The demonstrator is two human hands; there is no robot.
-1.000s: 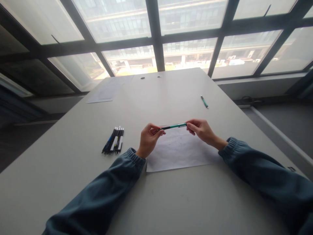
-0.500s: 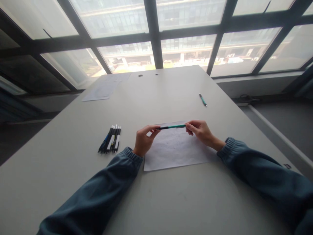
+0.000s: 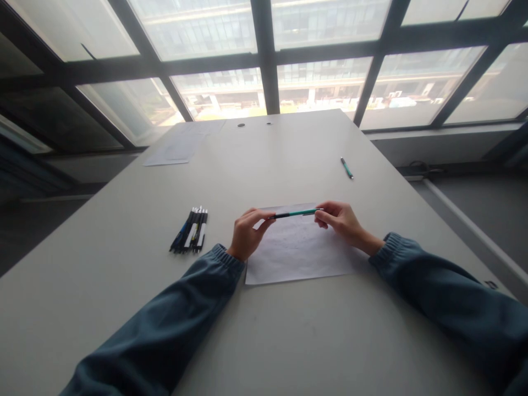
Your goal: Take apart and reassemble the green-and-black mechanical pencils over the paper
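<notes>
A green pen (image 3: 299,213) with a black grip is held level above a white sheet of paper (image 3: 297,261). My left hand (image 3: 249,231) pinches its black tip end between thumb and fingers. At the other end, by the clip, my right hand (image 3: 340,223) has thumb and fingers closed on the pen. The paper lies flat on the table under both hands. To the left of my left hand lies a bundle of several pens (image 3: 190,231), mostly black and white, with a blue one at its left side.
Another green pen (image 3: 347,168) lies farther back on the right of the white table (image 3: 124,275). Papers (image 3: 173,148) rest at the far left corner. Two small round table fittings, one a dark disc (image 3: 241,125), sit near the far edge by the windows.
The whole view has shifted slightly, so everything appears a little farther right. Both hands keep hold of the green pen, which looks slightly more tilted, its right end higher.
</notes>
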